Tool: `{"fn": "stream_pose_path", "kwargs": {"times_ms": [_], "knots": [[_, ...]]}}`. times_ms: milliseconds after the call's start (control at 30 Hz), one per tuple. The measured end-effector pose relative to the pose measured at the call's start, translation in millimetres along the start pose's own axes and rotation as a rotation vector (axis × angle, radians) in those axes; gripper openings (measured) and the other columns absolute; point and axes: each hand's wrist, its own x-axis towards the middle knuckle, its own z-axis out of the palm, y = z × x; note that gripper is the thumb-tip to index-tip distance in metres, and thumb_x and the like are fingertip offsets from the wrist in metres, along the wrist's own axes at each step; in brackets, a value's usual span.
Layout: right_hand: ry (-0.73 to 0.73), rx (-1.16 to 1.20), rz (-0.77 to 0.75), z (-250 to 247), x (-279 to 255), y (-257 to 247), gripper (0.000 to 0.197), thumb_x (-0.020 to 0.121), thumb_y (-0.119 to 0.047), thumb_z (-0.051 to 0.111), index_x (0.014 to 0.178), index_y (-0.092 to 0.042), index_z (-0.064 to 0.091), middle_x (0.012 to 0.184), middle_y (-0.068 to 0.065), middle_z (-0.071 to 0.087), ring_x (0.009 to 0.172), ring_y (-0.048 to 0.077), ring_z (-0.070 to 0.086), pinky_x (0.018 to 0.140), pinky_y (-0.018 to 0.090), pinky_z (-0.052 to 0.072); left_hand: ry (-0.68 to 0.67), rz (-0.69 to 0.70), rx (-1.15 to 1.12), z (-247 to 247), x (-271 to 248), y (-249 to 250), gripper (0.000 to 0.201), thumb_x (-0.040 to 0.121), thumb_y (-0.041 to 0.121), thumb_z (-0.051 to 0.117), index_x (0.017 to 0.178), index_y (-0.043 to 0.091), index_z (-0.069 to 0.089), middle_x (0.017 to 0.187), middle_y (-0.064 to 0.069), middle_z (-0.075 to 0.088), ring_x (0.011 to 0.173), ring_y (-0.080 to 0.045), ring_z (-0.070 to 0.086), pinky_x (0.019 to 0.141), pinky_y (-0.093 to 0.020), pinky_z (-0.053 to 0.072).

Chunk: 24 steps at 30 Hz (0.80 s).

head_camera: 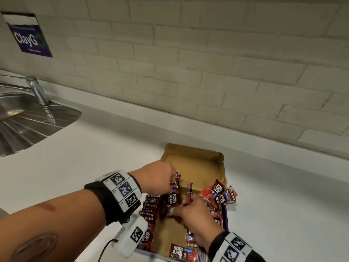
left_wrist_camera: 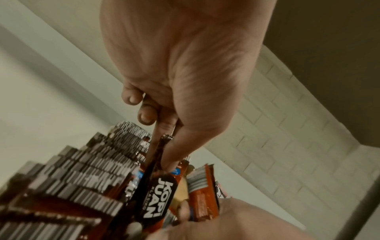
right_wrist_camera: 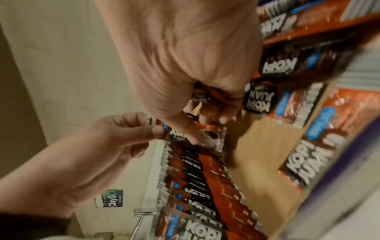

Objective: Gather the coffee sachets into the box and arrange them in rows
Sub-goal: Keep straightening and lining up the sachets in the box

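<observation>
Left hand (head_camera: pixel 162 178): fingers curled, pinching the top edge of one upright coffee sachet (head_camera: pixel 173 197) between thumb and fingertips; seen from the left wrist as a thumb and forefinger (left_wrist_camera: pixel 162 129) clamped on the sachet's crimped top.
Right hand (head_camera: pixel 194 220): fingers bent down inside the box, thumb tip pressed on the lower part of the same sachet; the right wrist view shows a second sachet (right_wrist_camera: pixel 207 95) tucked under the curled fingers.
Held sachet: red and black, labelled "KOPI JUAN", standing at the far end of the left row, inside the box.
Box (head_camera: pixel 198 163): one open cardboard box, brown inside, lying flat on the white counter (head_camera: pixel 94 152); far half of its floor bare.
Left row (head_camera: pixel 150 207): sachets standing on edge, packed one behind another along the box's left wall; about ten tops visible, exact count unclear.
Loose sachets (head_camera: pixel 217 193): a jumbled heap against the right wall, some leaning over the rim; roughly five or six, count uncertain.
Near edge: one sachet (head_camera: pixel 181 254) lying flat, label up, at the box's near end.
Surroundings: one steel sink (head_camera: pixel 28 118) with one tap (head_camera: pixel 37 91) at far left; one dark "ClayGo" sign (head_camera: pixel 28 38) on the pale brick wall (head_camera: pixel 207 63).
</observation>
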Motion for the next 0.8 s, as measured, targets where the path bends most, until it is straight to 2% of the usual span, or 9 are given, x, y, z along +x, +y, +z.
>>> {"fn": "stream_pose_path", "kwargs": {"times_ms": [100,200,367,433,500,567,667,733,800], "knots": [[0.011,0.09,0.036,13.0,8.8,6.7,0.049,0.077,0.002,0.08,0.112,-0.023,0.055,0.102,-0.001,0.074,0.086,0.017,0.069,0.059,0.024,0.048,-0.013,0.007,0.078,6.4,7.6,1.6,0.015,0.087,0.023,0.068,0.102,0.019,0.069,0.101,0.0,0.069,0.092,-0.02,0.062,0.074,-0.031,0.05],[0.045,0.104,0.052,24.3,16.0,16.0,0.056,0.071,0.0,0.083,0.111,-0.027,0.054,0.099,-0.003,0.077,0.091,0.018,0.072,0.075,0.035,0.056,-0.007,0.014,0.184,11.4,11.3,1.3,0.017,0.088,0.022,0.065,0.104,0.02,0.069,0.103,-0.001,0.068,0.094,-0.024,0.064,0.084,-0.037,0.052],[0.097,0.144,0.03,34.7,27.3,27.6,0.059,0.064,-0.006,0.081,0.111,-0.026,0.053,0.093,0.005,0.075,0.061,0.011,0.056,0.05,0.025,0.04,0.0,0.024,0.25,19.4,16.6,-2.0,0.016,0.086,0.018,0.062,0.1,0.022,0.069,0.102,0.0,0.067,0.093,-0.022,0.063,0.093,-0.04,0.044],[0.102,0.131,0.014,36.6,31.4,30.0,0.057,0.065,-0.006,0.08,0.11,-0.029,0.052,0.094,0.004,0.074,0.062,0.01,0.057,0.05,0.026,0.044,-0.001,0.025,0.258,21.1,17.8,-4.1,0.018,0.085,0.017,0.062,0.1,0.023,0.069,0.1,0.002,0.068,0.092,-0.021,0.062,0.093,-0.038,0.042],[0.107,0.111,-0.026,40.2,35.4,32.1,0.062,0.063,-0.007,0.079,0.112,-0.034,0.054,0.097,-0.004,0.076,0.079,0.012,0.069,0.069,0.035,0.059,0.003,0.02,0.225,19.6,18.8,-6.4,0.02,0.085,0.018,0.063,0.101,0.027,0.069,0.1,0.004,0.069,0.094,-0.02,0.062,0.09,-0.035,0.039],[0.123,0.078,-0.079,44.0,37.4,35.0,0.058,0.064,-0.01,0.08,0.109,-0.038,0.056,0.095,-0.012,0.077,0.09,0.009,0.072,0.087,0.04,0.06,0.017,0.011,0.165,15.8,20.1,-10.1,0.025,0.084,0.018,0.063,0.105,0.031,0.067,0.101,0.007,0.069,0.097,-0.019,0.062,0.088,-0.032,0.037],[0.127,0.037,-0.157,47.1,37.2,39.5,0.047,0.074,-0.014,0.08,0.107,-0.039,0.058,0.089,-0.016,0.076,0.083,0.003,0.072,0.083,0.032,0.058,0.064,-0.004,0.093,7.0,20.3,-16.1,0.035,0.084,0.015,0.062,0.114,0.033,0.064,0.103,0.009,0.067,0.102,-0.017,0.061,0.086,-0.029,0.036],[0.123,0.018,-0.192,46.4,36.5,42.5,0.046,0.082,-0.011,0.078,0.111,-0.039,0.056,0.087,-0.015,0.076,0.078,-0.001,0.071,0.074,0.023,0.055,0.089,-0.007,0.097,0.9,18.9,-17.8,0.038,0.083,0.019,0.063,0.119,0.033,0.062,0.106,0.008,0.058,0.107,-0.017,0.057,0.09,-0.032,0.039],[0.137,-0.025,-0.224,46.2,35.5,43.9,0.051,0.085,-0.011,0.076,0.117,-0.042,0.052,0.089,-0.015,0.076,0.079,-0.004,0.07,0.074,0.019,0.054,0.095,-0.013,0.1,-2.4,17.1,-19.1,0.039,0.083,0.025,0.064,0.122,0.033,0.061,0.103,0.01,0.047,0.109,-0.017,0.053,0.095,-0.034,0.04]]}}
